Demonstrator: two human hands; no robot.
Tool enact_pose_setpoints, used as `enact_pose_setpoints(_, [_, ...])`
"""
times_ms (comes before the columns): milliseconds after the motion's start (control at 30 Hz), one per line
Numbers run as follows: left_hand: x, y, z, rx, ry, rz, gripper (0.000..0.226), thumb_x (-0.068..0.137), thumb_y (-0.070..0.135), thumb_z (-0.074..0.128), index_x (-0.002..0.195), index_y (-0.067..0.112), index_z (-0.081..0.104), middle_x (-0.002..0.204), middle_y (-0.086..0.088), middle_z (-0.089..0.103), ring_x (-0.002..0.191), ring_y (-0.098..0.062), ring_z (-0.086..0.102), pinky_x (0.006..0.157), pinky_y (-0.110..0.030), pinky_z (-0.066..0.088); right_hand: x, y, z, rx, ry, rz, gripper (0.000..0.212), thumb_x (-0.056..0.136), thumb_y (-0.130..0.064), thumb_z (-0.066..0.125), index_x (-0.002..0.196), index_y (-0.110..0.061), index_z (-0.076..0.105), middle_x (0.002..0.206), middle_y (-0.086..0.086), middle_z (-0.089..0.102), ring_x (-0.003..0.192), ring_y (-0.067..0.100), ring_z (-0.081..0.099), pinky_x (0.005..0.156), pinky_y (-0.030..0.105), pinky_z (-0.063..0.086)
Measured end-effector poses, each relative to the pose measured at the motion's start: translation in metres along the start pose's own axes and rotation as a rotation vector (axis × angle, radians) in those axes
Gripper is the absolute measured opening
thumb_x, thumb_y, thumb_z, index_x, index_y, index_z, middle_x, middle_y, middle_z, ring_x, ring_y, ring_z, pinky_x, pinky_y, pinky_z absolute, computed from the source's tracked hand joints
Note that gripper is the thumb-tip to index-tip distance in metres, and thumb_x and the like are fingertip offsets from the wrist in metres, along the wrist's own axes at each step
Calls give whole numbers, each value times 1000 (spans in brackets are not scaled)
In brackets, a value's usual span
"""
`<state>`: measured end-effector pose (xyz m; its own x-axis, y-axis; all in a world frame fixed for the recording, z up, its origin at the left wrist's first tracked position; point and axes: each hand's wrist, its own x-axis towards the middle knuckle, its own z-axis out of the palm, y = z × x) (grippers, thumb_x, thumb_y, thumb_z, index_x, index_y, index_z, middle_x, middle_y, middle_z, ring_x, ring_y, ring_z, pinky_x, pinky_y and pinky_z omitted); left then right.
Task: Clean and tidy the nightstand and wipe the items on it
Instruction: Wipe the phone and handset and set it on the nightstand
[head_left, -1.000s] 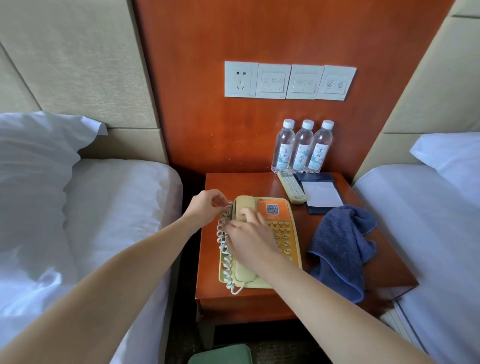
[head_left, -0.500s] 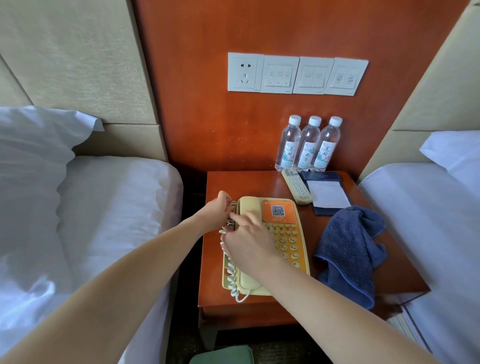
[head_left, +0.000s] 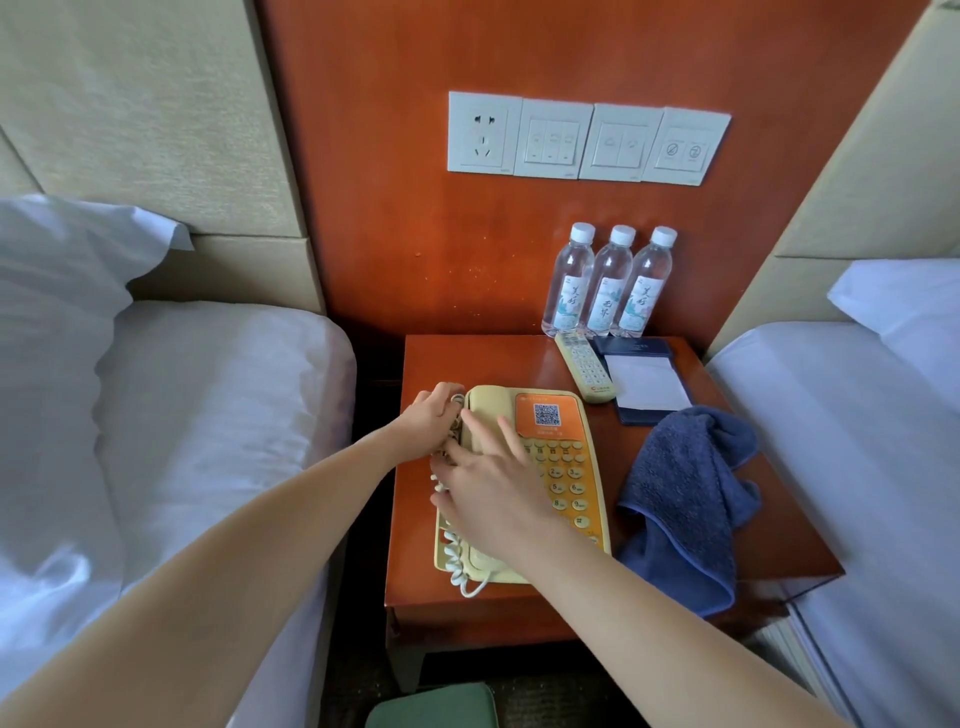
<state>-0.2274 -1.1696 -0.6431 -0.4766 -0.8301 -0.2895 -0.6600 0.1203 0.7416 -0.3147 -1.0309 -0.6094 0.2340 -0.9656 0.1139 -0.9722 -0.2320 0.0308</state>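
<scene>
Along the bench left edge: phone lies lengthwise, cord coiled beside it.
Left hand: has closed in since a second ago; fingers now curl round the cord's far coils.
Right hand: flatter than before, fingers spread over the handset.
Cloth: unmoved near the right edge, so this is probably cord tidying, with wiping still ahead.

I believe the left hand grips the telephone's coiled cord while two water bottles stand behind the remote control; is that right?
Not quite: the head view shows three water bottles, not two, behind the remote control. The left hand does grip the coiled cord.
</scene>
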Motion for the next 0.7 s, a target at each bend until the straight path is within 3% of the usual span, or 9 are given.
enact_pose_setpoints(100, [-9, 3, -1, -172, 37, -37, 51, 104, 35, 29, 153, 36, 16, 153, -13, 29, 138, -27, 34, 112, -35, 29, -4, 10, -7, 141, 58, -20, 36, 98, -32, 50, 127, -18, 64, 145, 5, 50, 146, 29, 20, 119, 47, 6])
enact_pose_setpoints(200, [-20, 9, 6, -345, 103, -76, 55, 105, 38, 29, 156, 27, 10, 159, -7, 24, 144, -23, 27, 113, -31, 23, -9, 23, -14, 322, 134, 32, 30, 97, -28, 52, 121, -24, 68, 141, 0, 53, 142, 21, 30, 118, 43, 22])
enact_pose_setpoints(300, [-30, 11, 16, -459, 126, -141, 72, 99, 58, 33, 156, 25, 4, 162, -3, 16, 147, -23, 22, 118, -38, 21, -19, 44, -15, 478, 171, 226, 31, 97, -24, 52, 125, -27, 65, 143, -4, 51, 139, 16, 34, 114, 39, 31])
enact_pose_setpoints(400, [-38, 13, 18, -408, 99, -237, 99, 82, 78, 43, 155, 28, -2, 163, -7, 9, 147, -28, 19, 118, -49, 22, -35, 68, -9, 604, 224, 472, 41, 95, -22, 55, 137, -24, 54, 144, -2, 49, 137, 18, 39, 111, 35, 37])
enact_pose_setpoints(467, [-43, 17, 14, -328, 79, -307, 111, 75, 80, 52, 155, 24, 0, 160, -12, 16, 142, -30, 30, 112, -47, 35, -45, 83, -8, 634, 188, 648, 43, 94, -23, 58, 137, -18, 51, 141, 3, 51, 128, 21, 49, 102, 32, 44])
enact_pose_setpoints(567, [-54, 23, 7, -325, -32, -419, 129, 57, 83, 66, 151, 16, 10, 144, -10, 42, 123, -25, 51, 94, -40, 53, -55, 99, -4, 775, -61, 886, 44, 96, -30, 56, 133, -9, 47, 129, 9, 54, 113, 25, 57, 82, 30, 45])
enact_pose_setpoints(700, [-67, 23, 3, -232, -196, -455, 108, 56, 70, 79, 135, 7, 41, 122, -6, 63, 109, -21, 62, 84, -40, 59, -62, 104, 9, 1023, -214, 954, 32, 90, -37, 60, 109, -11, 62, 103, 4, 70, 94, 21, 67, 86, 40, 55])
